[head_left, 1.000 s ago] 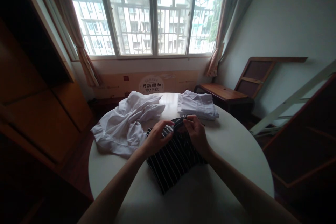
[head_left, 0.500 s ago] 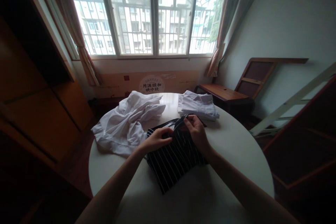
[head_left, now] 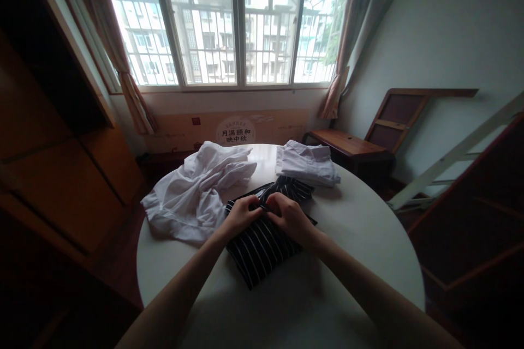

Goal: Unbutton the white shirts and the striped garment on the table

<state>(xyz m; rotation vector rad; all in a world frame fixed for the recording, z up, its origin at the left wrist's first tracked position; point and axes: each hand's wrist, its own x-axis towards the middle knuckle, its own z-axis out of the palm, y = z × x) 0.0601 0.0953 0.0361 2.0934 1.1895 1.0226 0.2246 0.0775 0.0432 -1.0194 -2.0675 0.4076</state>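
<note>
A black garment with white stripes [head_left: 262, 253] lies partly folded on the white round table [head_left: 360, 251], in front of me. My left hand [head_left: 242, 215] pinches its cloth near the upper middle. Right beside it, my right hand [head_left: 289, 215] also pinches the dark fabric, the two sets of fingertips almost touching. Beyond the hands a bunched part of the garment spreads toward the right. Which piece of the garment sits between the fingers is too dark to make out.
A rumpled white garment [head_left: 196, 191] lies on the table's left side. Folded white clothes [head_left: 308, 163] rest at the back right. Behind the table stand a wooden bench [head_left: 347, 143] and a long printed box [head_left: 176, 128] under the window. A pale ladder [head_left: 450, 163] leans at the right.
My right hand has come down and left, close to my left hand. The garment's upper part, earlier lifted in the right hand, now lies spread beyond the hands.
</note>
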